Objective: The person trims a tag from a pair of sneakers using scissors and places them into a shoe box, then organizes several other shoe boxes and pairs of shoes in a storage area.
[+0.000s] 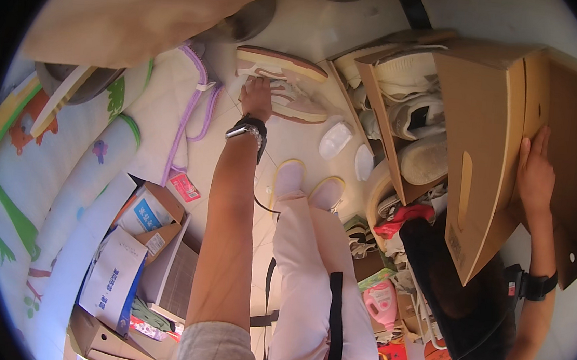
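Observation:
My left hand [257, 97] is on a pink-and-white sneaker [298, 102], its fingers closed around the heel end. The matching sneaker [283, 64] lies just beyond, its sole turned away from me. Both rest on the tiled floor. On the right, my right hand [536, 176] holds the edge of a large brown cardboard box [484, 120], fingers laid along the cardboard; its thumb is partly hidden. Beside that box, a narrower cardboard box [381, 121] holds several light-coloured shoes [418, 114].
Two white pieces [335, 140] lie near the slippers [288, 177] on my feet. A padded cartoon-print mat [79, 161] and stacked boxes [113, 272] stand left. At lower right are a dark panel [458, 297], a pink bottle [380, 304] and a small basketball [438, 355].

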The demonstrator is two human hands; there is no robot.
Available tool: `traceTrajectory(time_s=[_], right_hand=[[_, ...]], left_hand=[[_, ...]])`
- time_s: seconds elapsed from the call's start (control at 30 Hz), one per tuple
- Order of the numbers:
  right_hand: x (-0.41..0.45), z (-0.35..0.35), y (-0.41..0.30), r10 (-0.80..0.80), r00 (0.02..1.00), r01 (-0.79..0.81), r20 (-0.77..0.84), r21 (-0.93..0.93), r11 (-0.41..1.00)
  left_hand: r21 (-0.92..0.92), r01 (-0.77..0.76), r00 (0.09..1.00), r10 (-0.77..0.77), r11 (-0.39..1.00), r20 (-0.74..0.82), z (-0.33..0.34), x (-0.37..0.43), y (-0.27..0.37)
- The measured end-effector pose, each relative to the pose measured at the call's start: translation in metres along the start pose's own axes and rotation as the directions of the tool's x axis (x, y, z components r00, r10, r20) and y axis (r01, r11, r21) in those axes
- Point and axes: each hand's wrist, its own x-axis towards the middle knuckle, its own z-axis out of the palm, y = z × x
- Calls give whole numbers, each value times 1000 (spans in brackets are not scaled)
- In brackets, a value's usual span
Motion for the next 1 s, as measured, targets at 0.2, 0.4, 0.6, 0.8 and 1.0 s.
traceTrajectory(time_s=[0.2,0.4,0.6,0.8,1.0], right_hand=[[-1,2,1,-26,999,24,-30,-40,999],[2,2,-12,32,999,-32,-1,28,999],[1,17,-1,136,989,-142,56,136,980],[2,6,-8,182,965,-224,188,231,947],[0,4,-4,218,951,-271,218,252,929]], left_hand=[[230,-214,918,116,949,378,-18,-21,15],[130,-353,902,299,927,312,-57,-106,-10],[-88,-274,939,287,958,190,-222,-231,-5],[-307,-375,927,358,875,-113,-451,-324,42],[-115,-653,749,617,748,-243,-542,-292,147]])
